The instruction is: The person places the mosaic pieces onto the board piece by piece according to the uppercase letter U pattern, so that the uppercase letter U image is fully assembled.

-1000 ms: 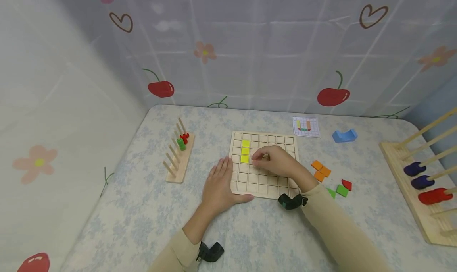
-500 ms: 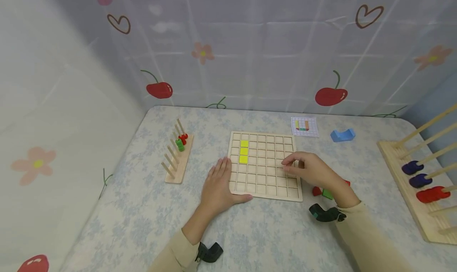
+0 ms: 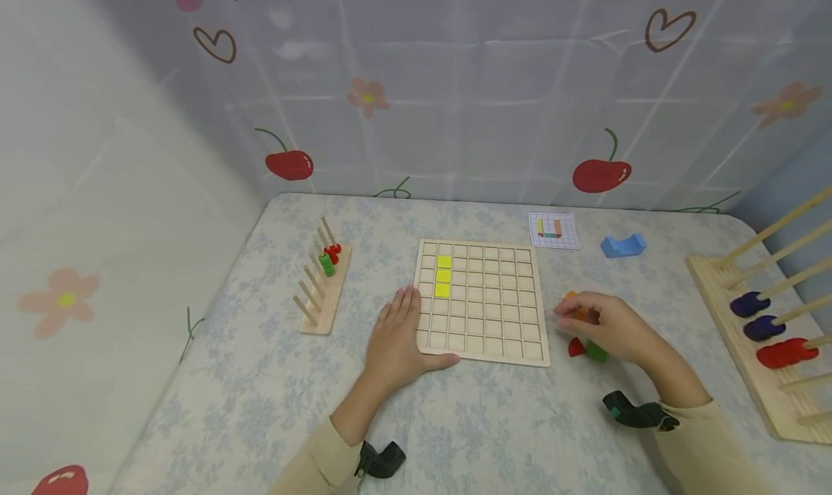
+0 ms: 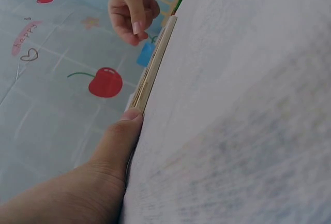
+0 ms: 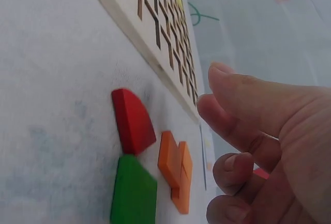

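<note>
A wooden grid board lies on the table, with three yellow squares in one column at its upper left. Against the board's lower left corner rests my left hand, fingers straight along the left side and thumb at the front edge. My right hand hovers right of the board, fingers loosely bent and holding nothing. Below it in the right wrist view are several orange pieces, a red quarter-round piece and a green piece; the hand partly hides these in the head view.
A pattern card and a blue curved block lie behind on the right. A small peg stand with red and green beads is at left. A bigger peg rack stands at far right.
My right hand has moved right, from beside the yellow squares, across the board, to over the loose pieces. My left hand stays at the board's corner.
</note>
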{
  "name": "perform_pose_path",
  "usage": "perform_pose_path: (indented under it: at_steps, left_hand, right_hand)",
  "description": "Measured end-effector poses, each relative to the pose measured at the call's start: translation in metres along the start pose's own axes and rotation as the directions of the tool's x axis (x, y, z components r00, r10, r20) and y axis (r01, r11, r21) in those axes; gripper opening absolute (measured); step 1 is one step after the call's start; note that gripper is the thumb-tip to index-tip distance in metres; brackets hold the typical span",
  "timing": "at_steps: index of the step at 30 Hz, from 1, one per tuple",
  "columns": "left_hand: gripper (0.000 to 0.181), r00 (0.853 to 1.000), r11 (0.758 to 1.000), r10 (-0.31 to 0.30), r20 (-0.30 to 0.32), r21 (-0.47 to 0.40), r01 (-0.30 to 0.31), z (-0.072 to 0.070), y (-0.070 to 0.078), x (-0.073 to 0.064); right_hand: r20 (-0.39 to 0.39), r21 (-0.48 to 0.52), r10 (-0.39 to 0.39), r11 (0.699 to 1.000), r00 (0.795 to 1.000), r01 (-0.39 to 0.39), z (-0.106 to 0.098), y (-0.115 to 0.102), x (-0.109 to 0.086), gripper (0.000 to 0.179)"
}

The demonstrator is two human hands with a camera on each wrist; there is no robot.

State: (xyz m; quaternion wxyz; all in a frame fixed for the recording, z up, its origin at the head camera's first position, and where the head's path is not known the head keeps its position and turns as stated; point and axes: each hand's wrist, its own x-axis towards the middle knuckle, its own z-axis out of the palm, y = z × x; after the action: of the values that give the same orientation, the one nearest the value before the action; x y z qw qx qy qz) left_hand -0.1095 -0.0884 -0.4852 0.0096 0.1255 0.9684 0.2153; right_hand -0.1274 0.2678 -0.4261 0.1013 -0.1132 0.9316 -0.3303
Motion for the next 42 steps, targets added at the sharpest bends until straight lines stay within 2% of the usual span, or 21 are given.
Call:
perform_pose_path:
  at_steps: [7, 16, 31, 42]
  left_hand:
    - [0.136, 1.000, 1.000, -0.006, 0.013, 0.011, 0.006, 0.001, -0.001, 0.001]
    - [0.136, 1.000, 1.000, -0.004, 0.009, 0.011, 0.004, 0.002, -0.001, 0.001]
    - [0.135, 1.000, 1.000, 0.000, -0.008, 0.005, 0.000, 0.000, -0.001, 0.000]
    - [0.136, 1.000, 1.000, -0.006, 0.008, 0.018, 0.005, 0.002, -0.001, 0.001]
  right_hand:
    - [-0.013, 0.006, 0.023, 1.000, 1.000, -0.023, -0.004, 0.008, -0.013, 0.023]
    - [0.031, -0.008, 0.066, 0.998, 0.997, -0.066, -0.003, 0.014, -0.020, 0.025]
    - [0.018, 0.015, 0.001, 1.000, 1.000, -0.001, 0.007, 0.022, -0.023, 0.022]
    - [0.025, -0.025, 0.034, 0.999, 0.999, -0.034, 0.009, 0.019, -0.023, 0.027]
